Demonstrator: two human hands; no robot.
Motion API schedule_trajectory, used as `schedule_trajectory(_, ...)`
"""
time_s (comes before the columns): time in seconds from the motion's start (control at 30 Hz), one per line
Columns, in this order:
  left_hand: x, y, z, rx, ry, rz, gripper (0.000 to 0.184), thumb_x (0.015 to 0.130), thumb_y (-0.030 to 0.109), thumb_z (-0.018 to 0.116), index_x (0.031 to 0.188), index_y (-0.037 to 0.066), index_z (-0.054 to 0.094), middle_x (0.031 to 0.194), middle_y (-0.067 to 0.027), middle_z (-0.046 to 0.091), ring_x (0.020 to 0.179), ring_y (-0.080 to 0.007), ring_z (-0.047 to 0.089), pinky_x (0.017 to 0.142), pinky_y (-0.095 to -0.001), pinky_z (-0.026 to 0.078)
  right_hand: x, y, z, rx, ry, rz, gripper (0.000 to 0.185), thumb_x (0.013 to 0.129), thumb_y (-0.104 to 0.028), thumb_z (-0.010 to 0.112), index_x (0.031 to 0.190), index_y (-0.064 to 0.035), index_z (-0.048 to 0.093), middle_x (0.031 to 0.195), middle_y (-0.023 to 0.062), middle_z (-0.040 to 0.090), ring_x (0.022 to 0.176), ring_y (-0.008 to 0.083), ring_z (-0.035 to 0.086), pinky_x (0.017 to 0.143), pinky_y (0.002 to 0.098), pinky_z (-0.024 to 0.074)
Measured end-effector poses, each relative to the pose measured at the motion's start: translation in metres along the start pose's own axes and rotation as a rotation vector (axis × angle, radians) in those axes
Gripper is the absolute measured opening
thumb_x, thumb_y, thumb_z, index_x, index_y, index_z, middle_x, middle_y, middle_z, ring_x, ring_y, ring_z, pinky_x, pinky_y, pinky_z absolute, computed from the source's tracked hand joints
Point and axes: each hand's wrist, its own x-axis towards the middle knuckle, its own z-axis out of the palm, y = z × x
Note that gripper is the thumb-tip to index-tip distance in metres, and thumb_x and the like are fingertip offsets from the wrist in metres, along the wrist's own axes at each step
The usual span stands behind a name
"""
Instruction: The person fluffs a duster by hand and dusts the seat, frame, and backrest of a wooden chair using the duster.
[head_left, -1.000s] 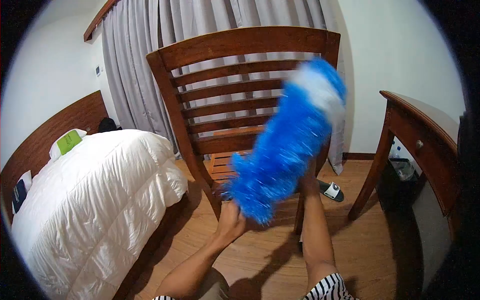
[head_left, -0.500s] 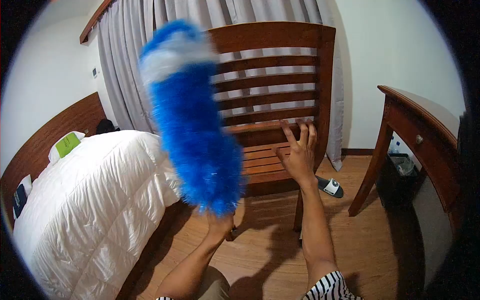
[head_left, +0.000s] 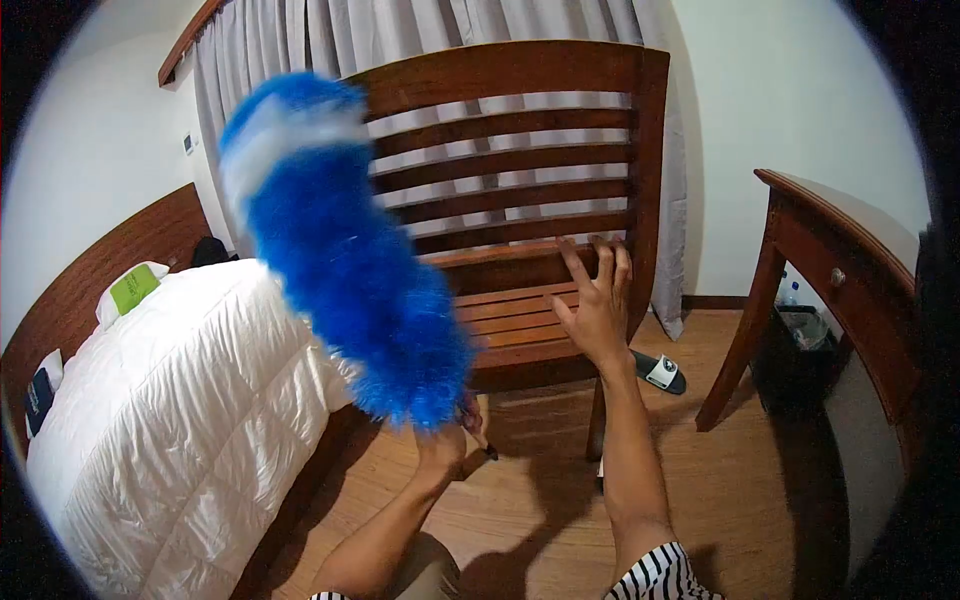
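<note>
A fluffy blue duster [head_left: 340, 230] with a white band near its tip leans up and left across the head view. My left hand [head_left: 443, 447] is closed round its lower end, and the bristles hide most of the fingers. Slatted wooden chair [head_left: 640, 160] stands in front of me, part of its backrest and seat covered by the duster. At the chair's right side is my right hand [head_left: 600, 310], fingers apart and slightly bent, fingertips by the lower back rail. Whether they press on the wood I cannot tell.
On the left is a bed with a white duvet [head_left: 180, 400]. A wooden desk [head_left: 835, 235] stands at right, with a dark bin [head_left: 800, 365] beneath. A slipper [head_left: 660, 373] lies by the chair; a grey curtain [head_left: 675, 220] hangs behind.
The duster has swung left, its tip also dropping lower, uncovering more of the chair's backrest. My right hand has stayed at the same place on the chair.
</note>
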Motion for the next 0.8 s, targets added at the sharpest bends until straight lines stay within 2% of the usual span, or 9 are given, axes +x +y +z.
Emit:
schedule_trajectory(0.03, 0.004, -0.008, 0.006, -0.152, 0.064, 0.115, 0.028, 0.109, 0.025, 0.044, 0.094, 0.003, 0.054, 0.074, -0.0088, 0.056, 0.059, -0.0198, 0.055, 0.051, -0.0361, 0.047, 0.000, -0.004, -0.001, 0.034, 0.007, 0.019, 0.092, 0.077, -0.024, 0.087, 0.155, -0.0283, 0.041, 0.153, 0.0140, 0.032, 0.146, 0.0394, 0.021, 0.122, 0.0536, 0.0250)
schedule_trajectory(0.1, 0.015, -0.024, -0.016, -0.379, -0.090, -0.019, 0.020, 0.103, 0.019, 0.051, 0.098, 0.001, 0.058, 0.086, -0.0135, 0.060, 0.073, -0.0261, 0.058, 0.066, -0.0410, 0.049, 0.000, -0.004, 0.000, 0.020, 0.024, 0.000, 0.091, 0.076, -0.023, 0.087, 0.155, -0.0274, 0.041, 0.152, 0.0142, 0.032, 0.147, 0.0389, 0.021, 0.122, 0.0536, 0.0252)
schedule_trajectory(0.17, 0.014, -0.034, -0.027, 0.058, -0.174, 0.184, 0.016, 0.098, 0.013, 0.053, 0.102, -0.001, 0.060, 0.095, -0.0179, 0.063, 0.082, -0.0320, 0.060, 0.074, -0.0452, 0.050, 0.000, -0.003, -0.001, 0.014, 0.035, -0.018, 0.089, 0.078, -0.022, 0.086, 0.155, -0.0271, 0.042, 0.152, 0.0151, 0.032, 0.147, 0.0399, 0.021, 0.122, 0.0541, 0.0255)
schedule_trajectory(0.23, 0.001, -0.017, -0.017, 0.832, -0.188, 0.525, 0.019, 0.095, 0.007, 0.051, 0.108, -0.003, 0.060, 0.099, -0.0220, 0.064, 0.086, -0.0376, 0.061, 0.077, -0.0489, 0.050, 0.000, -0.001, -0.002, 0.019, 0.039, -0.038, 0.084, 0.080, -0.022, 0.083, 0.154, -0.0273, 0.043, 0.153, 0.0169, 0.030, 0.146, 0.0425, 0.021, 0.121, 0.0550, 0.0259)
schedule_trajectory(0.27, -0.004, -0.010, -0.012, 1.047, -0.194, 0.615, 0.022, 0.093, 0.004, 0.050, 0.111, -0.004, 0.060, 0.101, -0.0241, 0.065, 0.088, -0.0405, 0.061, 0.078, -0.0509, 0.050, -0.004, 0.019, 0.022, 0.247, 0.087, 0.030, 0.083, 0.082, -0.021, 0.082, 0.155, -0.0265, 0.042, 0.154, 0.0175, 0.030, 0.146, 0.0433, 0.023, 0.121, 0.0556, 0.0263)
schedule_trajectory(0.37, -0.013, 0.012, 0.014, 0.762, -0.325, 0.384, 0.028, 0.088, -0.001, 0.048, 0.112, -0.006, 0.060, 0.102, -0.0329, 0.063, 0.098, -0.0495, 0.061, 0.084, -0.0563, 0.047, -0.011, 0.037, 0.035, 0.207, 0.154, -0.018, 0.083, 0.083, -0.021, 0.081, 0.155, -0.0253, 0.040, 0.154, 0.0187, 0.029, 0.145, 0.0444, 0.025, 0.120, 0.0568, 0.0269)
schedule_trajectory(0.47, -0.007, -0.005, 0.014, 0.763, -0.414, 0.368, 0.022, 0.088, -0.003, 0.048, 0.106, -0.006, 0.061, 0.100, -0.0326, 0.064, 0.094, -0.0485, 0.062, 0.079, -0.0550, 0.047, -0.011, 0.017, 0.013, -0.018, 0.103, -0.111, 0.082, 0.085, -0.021, 0.079, 0.156, -0.0240, 0.039, 0.155, 0.0199, 0.029, 0.144, 0.0454, 0.026, 0.119, 0.0579, 0.0274)
schedule_trajectory(0.67, -0.015, 0.023, 0.026, 0.415, -0.020, 0.489, 0.010, 0.092, 0.003, 0.056, 0.096, -0.004, 0.061, 0.088, -0.0219, 0.064, 0.083, -0.0417, 0.062, 0.068, -0.0457, 0.047, -0.002, 0.017, 0.012, 0.036, 0.118, -0.108, 0.081, 0.087, -0.020, 0.077, 0.157, -0.0216, 0.036, 0.155, 0.0228, 0.029, 0.143, 0.0474, 0.028, 0.117, 0.0607, 0.0284)
schedule_trajectory(0.8, -0.016, 0.036, 0.022, 0.726, -0.044, 0.850, 0.021, 0.082, 0.006, 0.067, 0.101, -0.002, 0.063, 0.086, -0.0199, 0.061, 0.079, -0.0397, 0.060, 0.068, -0.0439, 0.048, -0.002, 0.011, -0.001, 0.171, 0.218, -0.085, 0.077, 0.090, -0.024, 0.074, 0.157, -0.0216, 0.037, 0.155, 0.0256, 0.031, 0.144, 0.0482, 0.027, 0.117, 0.0616, 0.0285)
